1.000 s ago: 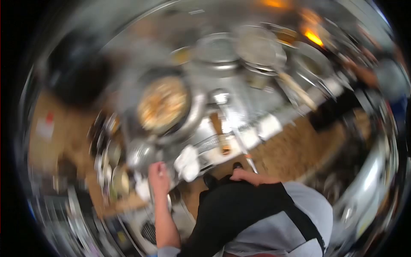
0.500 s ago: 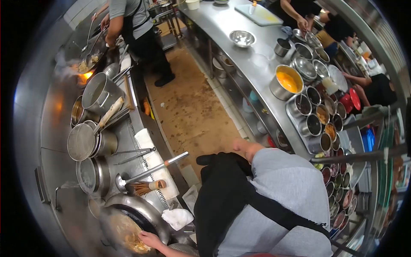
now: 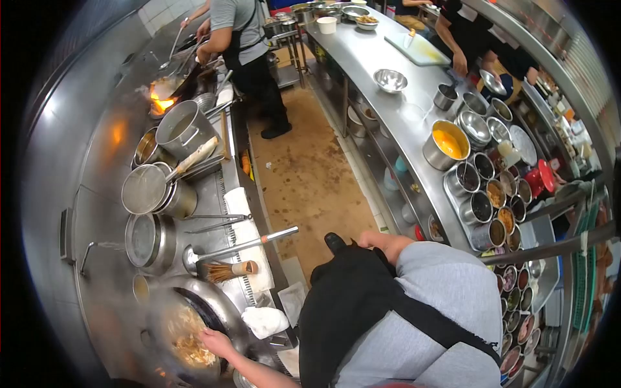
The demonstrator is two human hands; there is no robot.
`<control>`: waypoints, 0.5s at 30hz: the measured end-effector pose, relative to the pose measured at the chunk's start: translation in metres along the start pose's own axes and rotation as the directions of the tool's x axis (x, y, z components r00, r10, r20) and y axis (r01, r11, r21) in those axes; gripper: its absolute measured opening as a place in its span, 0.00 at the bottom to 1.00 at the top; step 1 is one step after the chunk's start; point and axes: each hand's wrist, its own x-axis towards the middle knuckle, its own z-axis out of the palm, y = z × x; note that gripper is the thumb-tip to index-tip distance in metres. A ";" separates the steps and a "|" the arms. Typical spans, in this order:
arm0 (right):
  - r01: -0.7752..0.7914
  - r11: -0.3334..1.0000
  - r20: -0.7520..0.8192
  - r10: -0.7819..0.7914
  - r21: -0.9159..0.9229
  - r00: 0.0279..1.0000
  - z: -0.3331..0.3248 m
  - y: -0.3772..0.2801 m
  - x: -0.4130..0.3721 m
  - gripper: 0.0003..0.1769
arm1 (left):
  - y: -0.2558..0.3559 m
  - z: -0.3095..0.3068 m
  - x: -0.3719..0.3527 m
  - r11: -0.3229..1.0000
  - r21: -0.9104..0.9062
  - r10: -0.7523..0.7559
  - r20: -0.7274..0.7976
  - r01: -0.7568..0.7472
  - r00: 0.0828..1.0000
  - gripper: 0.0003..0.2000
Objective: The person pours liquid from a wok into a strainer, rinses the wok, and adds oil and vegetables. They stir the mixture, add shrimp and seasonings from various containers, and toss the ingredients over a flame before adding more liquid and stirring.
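Observation:
My left hand (image 3: 216, 341) reaches over the steaming wok (image 3: 234, 313) at the lower left, its fingers together beside pale, noodle-like food (image 3: 191, 344). Steam blurs what they hold, if anything. My right hand (image 3: 366, 239) hangs by the black apron (image 3: 349, 294), its fingers mostly hidden. Right of the wok is a crumpled white cloth (image 3: 265, 321). Above it a ladle (image 3: 240, 247) and a bamboo brush (image 3: 229, 270) lie on the stove edge, partly on a white towel (image 3: 240, 213).
Lidded and strainer-topped pots (image 3: 150, 242) line the stove. A person (image 3: 242, 32) cooks over flames farther along. Opposite, a steel counter (image 3: 369, 58) holds a pot of orange liquid (image 3: 447, 143), bowls and several ingredient tins. Other people are beyond it. Brown floor (image 3: 310, 168) lies between.
The view has shifted, so most things sit farther right. My left hand is still at the wok. The cook's pan has moved over larger flames. Beyond the counter, a person's hand has moved.

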 end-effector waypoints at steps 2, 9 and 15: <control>0.024 1.000 -0.012 -0.024 -0.002 1.000 -0.028 -0.027 -0.003 0.23 | 0.001 -0.001 -0.002 1.000 -0.017 -0.004 -0.023 0.004 1.000 0.17; -0.074 0.984 0.044 0.068 0.159 0.997 -0.094 -0.093 -0.023 0.22 | 0.013 -0.007 -0.009 0.999 -0.025 -0.030 -0.029 0.030 0.999 0.15; -0.141 0.983 0.134 0.125 0.118 0.983 -0.100 -0.077 0.023 0.17 | -0.030 0.040 0.001 0.997 0.064 0.052 -0.033 -0.049 0.998 0.17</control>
